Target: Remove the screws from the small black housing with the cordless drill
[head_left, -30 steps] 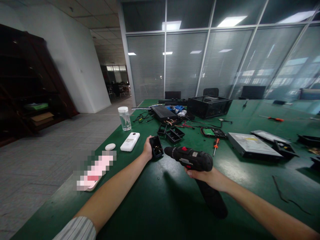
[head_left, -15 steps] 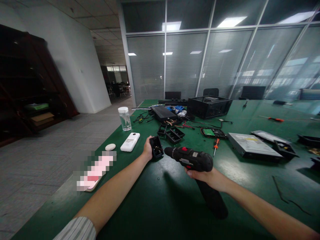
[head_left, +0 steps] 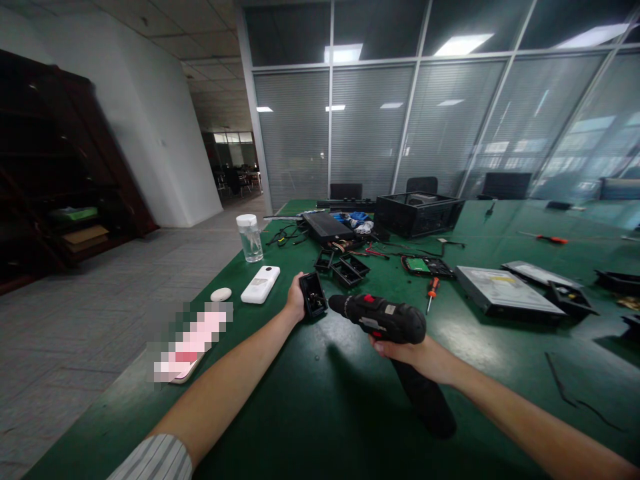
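My left hand [head_left: 296, 299] grips a small black open-fronted box [head_left: 313, 294] by its left side, its hollow facing me. Something dark and partly shiny sits inside, too small to make out. In my right hand [head_left: 400, 350] is a black cordless drill [head_left: 383, 317] with red marks, held by its grip. The drill's nose points left at the box, close to its right edge; whether a bit touches anything inside cannot be seen. Just behind the box, several similar black frames [head_left: 349, 269] lie on the green table [head_left: 280, 413].
A clear bottle [head_left: 251, 240], white power bank [head_left: 261, 285], white oval object [head_left: 221, 295] and blurred pink phone [head_left: 193, 350] line the left edge. Rightward lie an orange screwdriver [head_left: 433, 291], a circuit board [head_left: 425, 265] and a disc drive [head_left: 507, 293]. A black computer case [head_left: 419, 217] stands behind.
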Available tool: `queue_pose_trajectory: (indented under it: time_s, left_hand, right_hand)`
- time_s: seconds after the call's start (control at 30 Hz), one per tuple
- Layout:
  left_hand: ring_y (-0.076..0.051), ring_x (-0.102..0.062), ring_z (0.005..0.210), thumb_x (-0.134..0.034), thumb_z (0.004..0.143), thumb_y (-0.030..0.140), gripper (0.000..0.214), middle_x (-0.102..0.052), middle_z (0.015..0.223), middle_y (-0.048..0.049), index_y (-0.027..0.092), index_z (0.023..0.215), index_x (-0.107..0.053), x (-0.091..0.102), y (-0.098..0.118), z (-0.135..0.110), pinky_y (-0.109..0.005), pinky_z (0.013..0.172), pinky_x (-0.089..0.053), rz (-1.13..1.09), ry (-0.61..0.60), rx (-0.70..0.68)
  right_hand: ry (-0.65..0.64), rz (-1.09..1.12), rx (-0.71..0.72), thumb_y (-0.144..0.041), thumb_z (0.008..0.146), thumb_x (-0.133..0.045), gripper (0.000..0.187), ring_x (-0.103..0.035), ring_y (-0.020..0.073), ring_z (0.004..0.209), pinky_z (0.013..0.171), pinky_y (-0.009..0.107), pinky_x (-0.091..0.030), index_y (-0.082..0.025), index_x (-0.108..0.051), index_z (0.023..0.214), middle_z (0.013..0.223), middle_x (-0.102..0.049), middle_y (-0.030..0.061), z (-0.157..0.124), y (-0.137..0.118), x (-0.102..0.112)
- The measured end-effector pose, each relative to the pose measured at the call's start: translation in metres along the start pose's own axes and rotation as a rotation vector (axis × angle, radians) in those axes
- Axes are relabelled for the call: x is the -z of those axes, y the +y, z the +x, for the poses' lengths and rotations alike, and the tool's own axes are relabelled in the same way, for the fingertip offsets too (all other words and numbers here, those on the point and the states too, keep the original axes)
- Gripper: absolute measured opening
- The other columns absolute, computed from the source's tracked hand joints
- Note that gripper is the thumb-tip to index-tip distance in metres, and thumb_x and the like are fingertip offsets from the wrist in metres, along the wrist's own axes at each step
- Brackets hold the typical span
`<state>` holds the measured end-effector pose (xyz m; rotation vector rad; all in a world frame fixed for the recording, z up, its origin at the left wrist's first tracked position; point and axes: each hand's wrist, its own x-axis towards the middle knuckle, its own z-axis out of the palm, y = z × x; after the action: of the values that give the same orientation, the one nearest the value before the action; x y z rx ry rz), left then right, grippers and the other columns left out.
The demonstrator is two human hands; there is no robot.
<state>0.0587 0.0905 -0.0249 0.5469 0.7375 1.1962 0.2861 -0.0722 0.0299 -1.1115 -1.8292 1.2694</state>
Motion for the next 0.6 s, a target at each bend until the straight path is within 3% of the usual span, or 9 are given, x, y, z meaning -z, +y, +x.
queue_pose_trajectory:
  time_s: [0.6]
  left_hand:
    - [-0.022,-0.061,0.052,-0.046,0.08,0.049,0.036,-0.06,0.058,-0.0051,0.016,0.074,-0.058,-0.0028,0.0006,-0.002,-0.035,0.051,-0.05,-0.015,0.032,-0.001]
  right_hand:
    - [0.012,-0.021,-0.02,-0.04,0.078,-0.062,0.025,-0.05,0.0167,0.075,0.071,0.03,-0.043,-0.018,-0.058,0.087,0.079,-0.054,0.0005,-0.001,-0.0013,-0.0005]
